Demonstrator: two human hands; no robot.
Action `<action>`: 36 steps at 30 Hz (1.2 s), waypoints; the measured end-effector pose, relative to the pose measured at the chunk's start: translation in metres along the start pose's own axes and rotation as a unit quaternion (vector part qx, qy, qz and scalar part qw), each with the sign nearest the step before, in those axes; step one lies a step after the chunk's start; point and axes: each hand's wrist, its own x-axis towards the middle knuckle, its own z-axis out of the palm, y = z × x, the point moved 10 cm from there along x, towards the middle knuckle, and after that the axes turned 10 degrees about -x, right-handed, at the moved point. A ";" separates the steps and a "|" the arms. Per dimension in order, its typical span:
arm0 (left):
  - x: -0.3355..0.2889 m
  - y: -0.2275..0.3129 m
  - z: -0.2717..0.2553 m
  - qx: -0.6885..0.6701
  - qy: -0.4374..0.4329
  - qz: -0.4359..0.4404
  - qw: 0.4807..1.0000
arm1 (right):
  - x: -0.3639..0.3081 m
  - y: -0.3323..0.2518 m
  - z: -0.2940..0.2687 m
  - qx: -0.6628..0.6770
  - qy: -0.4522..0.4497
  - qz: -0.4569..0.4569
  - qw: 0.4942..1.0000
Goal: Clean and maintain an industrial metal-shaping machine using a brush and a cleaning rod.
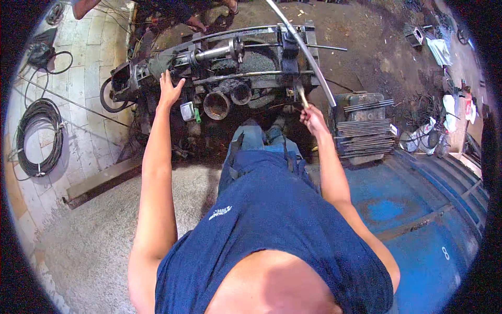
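A dark, greasy machine (251,75) with long rails and a bright metal shaft (214,53) stretches across in front of me. My left hand (170,91) is open, fingers spread, at its left part beside the shaft's end; whether it touches the metal I cannot tell. My right hand (314,120) is closed round what looks like a small brush with a pale handle (303,98). The brush's far end points at the machine's near right side, where its tip is hard to make out. Two round, rusty pipe openings (216,105) face me between my hands.
A long pale bar (303,47) slants over the machine's right end. Stacked metal rods (364,137) lie right of my right hand, above a blue metal surface (387,209). Coiled black cable (40,137) rests on the left floor. Another person's hand (196,24) shows beyond the machine.
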 end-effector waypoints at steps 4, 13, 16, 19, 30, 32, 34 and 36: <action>-0.007 0.003 0.000 0.012 -0.003 0.001 1.000 | -0.036 0.011 0.033 -0.011 -0.075 0.091 0.993; -0.022 0.007 -0.006 -0.011 -0.024 0.022 0.999 | -0.072 -0.051 0.225 -0.563 -0.087 -0.340 0.748; -0.030 -0.006 -0.005 -0.026 -0.016 0.036 0.999 | -0.070 -0.033 0.271 -0.649 -0.091 -0.350 0.670; -0.033 -0.018 -0.007 -0.035 -0.016 0.047 0.998 | -0.065 -0.017 0.301 -0.699 -0.098 -0.358 0.612; -0.046 -0.050 -0.012 -0.057 -0.015 0.039 0.997 | -0.067 0.005 0.341 -0.759 -0.154 -0.372 0.512; -0.046 -0.049 -0.012 -0.064 -0.010 0.039 0.997 | -0.071 -0.005 0.344 -0.758 -0.117 -0.397 0.503; -0.045 -0.045 -0.010 -0.067 -0.012 0.038 0.997 | -0.067 0.000 0.344 -0.761 -0.130 -0.378 0.511; -0.045 -0.040 -0.009 -0.069 -0.014 0.038 0.997 | -0.062 0.006 0.346 -0.762 -0.141 -0.359 0.521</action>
